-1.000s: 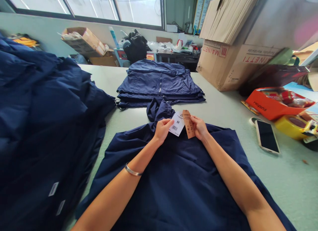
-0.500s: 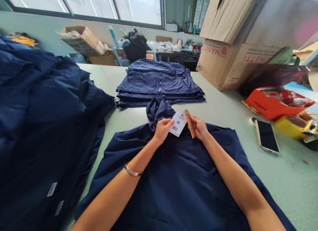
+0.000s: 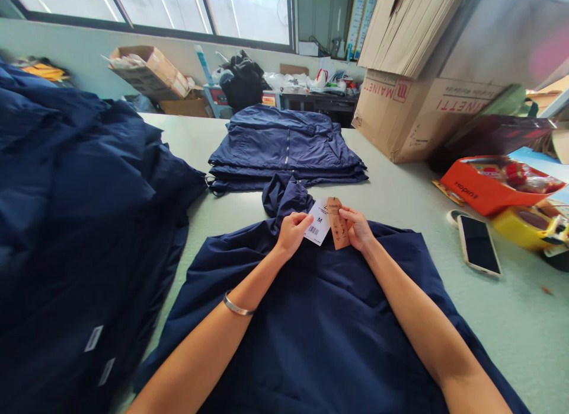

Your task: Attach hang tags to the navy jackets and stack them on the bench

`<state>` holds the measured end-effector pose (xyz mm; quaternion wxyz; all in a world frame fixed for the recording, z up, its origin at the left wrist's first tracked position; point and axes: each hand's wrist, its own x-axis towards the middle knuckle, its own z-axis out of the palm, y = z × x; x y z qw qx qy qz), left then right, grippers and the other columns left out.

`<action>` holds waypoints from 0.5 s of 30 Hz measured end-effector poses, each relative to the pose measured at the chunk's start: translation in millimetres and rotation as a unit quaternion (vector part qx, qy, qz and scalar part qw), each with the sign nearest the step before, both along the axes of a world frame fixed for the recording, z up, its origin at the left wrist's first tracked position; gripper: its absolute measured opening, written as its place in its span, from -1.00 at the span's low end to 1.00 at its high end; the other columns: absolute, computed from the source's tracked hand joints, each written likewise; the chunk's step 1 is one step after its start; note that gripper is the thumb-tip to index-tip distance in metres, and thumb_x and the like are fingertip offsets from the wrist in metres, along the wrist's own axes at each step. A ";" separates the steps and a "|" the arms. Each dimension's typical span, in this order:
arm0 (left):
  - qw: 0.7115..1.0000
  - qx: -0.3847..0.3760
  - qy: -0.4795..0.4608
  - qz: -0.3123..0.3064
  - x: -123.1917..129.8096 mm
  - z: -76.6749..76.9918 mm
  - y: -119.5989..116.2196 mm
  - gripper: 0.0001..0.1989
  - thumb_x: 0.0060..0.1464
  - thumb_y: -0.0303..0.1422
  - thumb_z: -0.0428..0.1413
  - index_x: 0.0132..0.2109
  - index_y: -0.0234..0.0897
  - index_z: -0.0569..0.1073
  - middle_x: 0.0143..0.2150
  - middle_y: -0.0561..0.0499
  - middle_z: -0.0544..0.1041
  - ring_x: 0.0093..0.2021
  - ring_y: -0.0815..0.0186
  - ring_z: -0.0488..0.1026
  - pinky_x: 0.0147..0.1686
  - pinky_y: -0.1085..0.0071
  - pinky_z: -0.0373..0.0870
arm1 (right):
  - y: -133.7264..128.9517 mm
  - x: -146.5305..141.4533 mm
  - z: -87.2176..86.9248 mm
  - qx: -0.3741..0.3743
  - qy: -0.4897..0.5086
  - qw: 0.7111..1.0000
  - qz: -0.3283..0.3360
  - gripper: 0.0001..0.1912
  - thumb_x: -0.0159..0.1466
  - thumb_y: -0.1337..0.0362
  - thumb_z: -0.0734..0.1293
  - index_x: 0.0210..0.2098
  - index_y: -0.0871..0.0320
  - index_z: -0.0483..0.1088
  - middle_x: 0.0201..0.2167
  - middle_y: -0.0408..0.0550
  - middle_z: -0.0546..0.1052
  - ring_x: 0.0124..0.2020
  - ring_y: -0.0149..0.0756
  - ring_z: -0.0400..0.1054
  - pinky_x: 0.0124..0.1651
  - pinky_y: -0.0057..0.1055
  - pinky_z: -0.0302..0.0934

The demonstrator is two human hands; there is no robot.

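A navy jacket (image 3: pixel 311 325) lies spread on the table, its hood or collar (image 3: pixel 287 197) bunched up at the far end. My left hand (image 3: pixel 293 233), with a metal bangle (image 3: pixel 237 305) on its wrist, pinches a white barcode tag marked M (image 3: pixel 318 223). My right hand (image 3: pixel 357 229) holds a brown card hang tag (image 3: pixel 338 223) by its edge. Both tags sit side by side just above the jacket's collar. The cords joining them to the jacket are hidden.
On the pale green table (image 3: pixel 511 325) lie a folded navy garment stack (image 3: pixel 287 147) and a phone (image 3: pixel 479 245). A large navy garment heap (image 3: pixel 80 194) fills the left. An orange box (image 3: pixel 493 185), yellow tape roll (image 3: pixel 524 221) and cardboard cartons (image 3: pixel 413 105) stand to the right.
The brown hang tag has turned from edge-on back to facing me. The white tag has shifted slightly, and my hands stay over the collar.
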<state>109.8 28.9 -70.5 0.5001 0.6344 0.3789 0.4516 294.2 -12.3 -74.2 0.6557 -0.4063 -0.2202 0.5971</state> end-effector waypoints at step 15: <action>0.983 0.148 0.109 -0.013 1.5 9.0 -11.7 -0.63 0.11 -0.20 0.05 -0.60 -0.24 0.35 -0.54 0.03 0.38 -0.31 0.26 0.28 -0.21 0.33 0.28 | -5.1 -3.1 2.4 0.023 -0.036 0.998 0.048 -0.65 -0.09 0.25 0.59 -0.30 0.17 0.55 -0.38 -0.10 0.65 -0.40 -0.29 0.52 -0.23 -0.37 0.43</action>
